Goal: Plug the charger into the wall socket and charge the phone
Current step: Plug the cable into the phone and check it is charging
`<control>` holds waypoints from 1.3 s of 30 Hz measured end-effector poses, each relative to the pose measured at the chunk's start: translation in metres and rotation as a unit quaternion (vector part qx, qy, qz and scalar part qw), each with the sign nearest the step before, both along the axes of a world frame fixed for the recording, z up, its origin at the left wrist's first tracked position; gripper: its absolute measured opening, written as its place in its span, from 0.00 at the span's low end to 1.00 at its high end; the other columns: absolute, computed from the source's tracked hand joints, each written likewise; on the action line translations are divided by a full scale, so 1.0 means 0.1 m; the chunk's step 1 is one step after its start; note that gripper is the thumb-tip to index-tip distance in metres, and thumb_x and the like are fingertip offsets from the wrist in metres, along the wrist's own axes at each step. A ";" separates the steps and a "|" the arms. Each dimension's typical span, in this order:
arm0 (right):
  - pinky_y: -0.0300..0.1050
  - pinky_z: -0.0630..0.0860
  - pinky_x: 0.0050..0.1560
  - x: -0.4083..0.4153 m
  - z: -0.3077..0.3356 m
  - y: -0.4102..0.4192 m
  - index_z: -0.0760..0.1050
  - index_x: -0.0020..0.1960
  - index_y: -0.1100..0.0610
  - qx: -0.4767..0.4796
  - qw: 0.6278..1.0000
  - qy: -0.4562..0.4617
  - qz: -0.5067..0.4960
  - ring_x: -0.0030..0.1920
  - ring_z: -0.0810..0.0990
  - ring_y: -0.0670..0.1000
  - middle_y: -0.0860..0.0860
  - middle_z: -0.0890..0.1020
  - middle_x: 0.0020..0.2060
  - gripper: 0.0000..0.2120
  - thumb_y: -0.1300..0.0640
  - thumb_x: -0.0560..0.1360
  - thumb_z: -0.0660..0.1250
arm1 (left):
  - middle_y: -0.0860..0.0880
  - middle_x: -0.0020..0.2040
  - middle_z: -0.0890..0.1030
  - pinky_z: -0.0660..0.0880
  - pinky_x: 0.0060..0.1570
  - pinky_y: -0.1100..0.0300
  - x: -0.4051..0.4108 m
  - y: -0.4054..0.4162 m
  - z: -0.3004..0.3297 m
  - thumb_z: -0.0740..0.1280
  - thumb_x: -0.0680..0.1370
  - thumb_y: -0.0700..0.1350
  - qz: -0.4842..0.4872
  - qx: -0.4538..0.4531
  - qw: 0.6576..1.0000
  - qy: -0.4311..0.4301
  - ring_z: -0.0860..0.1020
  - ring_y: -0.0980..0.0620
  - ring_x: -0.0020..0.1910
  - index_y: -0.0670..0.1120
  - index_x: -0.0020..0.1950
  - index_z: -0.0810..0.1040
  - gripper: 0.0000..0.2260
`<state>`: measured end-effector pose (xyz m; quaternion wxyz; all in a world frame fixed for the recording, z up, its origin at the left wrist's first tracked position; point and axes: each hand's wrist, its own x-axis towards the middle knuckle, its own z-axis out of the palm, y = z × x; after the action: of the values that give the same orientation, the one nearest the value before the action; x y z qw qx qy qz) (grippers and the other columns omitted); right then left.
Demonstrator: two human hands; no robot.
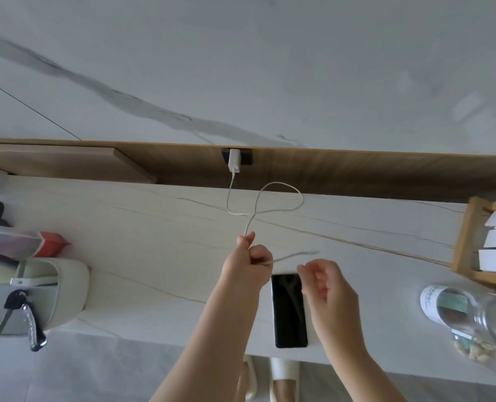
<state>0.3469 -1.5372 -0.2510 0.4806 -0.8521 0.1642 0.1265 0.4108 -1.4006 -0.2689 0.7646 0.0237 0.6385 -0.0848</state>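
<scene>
White marble-look counter point(153, 242) with thin brown veins runs across the view, backed by a wooden panel point(357, 172). A white charger point(234, 160) sits plugged into a dark wall socket point(246, 156) set in that panel. From the charger a white cable point(281, 187) drops to the counter, makes one loose loop that crosses over itself, and runs toward the person.

The left hand point(248, 264) is closed in a fist around the cable, with its fingers point(259, 253) curled tight on it. A short free end of the cable sticks out to the right of the fist, blurred, so its plug cannot be made out. The right hand point(325, 285) hovers just beside that free end, its fingers point(306, 271) loosely bent and partly spread, holding nothing.

A black phone point(288, 310) lies flat, screen up and dark, near the counter's front edge, between the two forearms and just below the hands. The cable is not connected to it.

On the left sits a pale bag point(66, 291) with keys point(23, 311). On the right are a wooden box point(470, 242) of white cards and a glass jar point(473, 317) lying on its side.
</scene>
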 end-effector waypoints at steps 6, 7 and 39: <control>0.44 0.75 0.57 0.11 -0.13 0.07 0.81 0.46 0.47 0.259 0.951 0.104 -0.133 0.52 0.82 0.44 0.46 0.86 0.46 0.08 0.49 0.76 0.63 | 0.49 0.20 0.65 0.68 0.19 0.67 -0.12 -0.29 -0.12 0.62 0.79 0.49 -0.101 0.082 0.991 -0.028 0.65 0.54 0.15 0.42 0.47 0.77 0.11; 0.44 0.75 0.57 0.15 -0.15 0.05 0.81 0.48 0.48 0.266 0.949 0.094 -0.141 0.53 0.82 0.45 0.46 0.86 0.46 0.08 0.51 0.77 0.63 | 0.48 0.22 0.67 0.71 0.22 0.64 -0.15 -0.32 -0.16 0.61 0.80 0.49 -0.140 0.109 0.984 -0.031 0.68 0.54 0.19 0.41 0.48 0.77 0.12; 0.33 0.75 0.39 -0.11 -1.05 -0.30 0.75 0.45 0.47 0.107 0.970 0.196 0.101 0.43 0.81 0.41 0.45 0.82 0.44 0.10 0.55 0.80 0.57 | 0.40 0.50 0.81 0.79 0.53 0.44 -0.96 -0.39 -1.18 0.64 0.78 0.43 -0.532 0.270 0.801 -0.045 0.80 0.41 0.49 0.43 0.53 0.73 0.06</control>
<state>0.3361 -1.5668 -0.3563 0.5120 -0.7667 0.1534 0.3556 0.3151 -1.4393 -0.3867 0.5899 0.5693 0.4870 -0.3013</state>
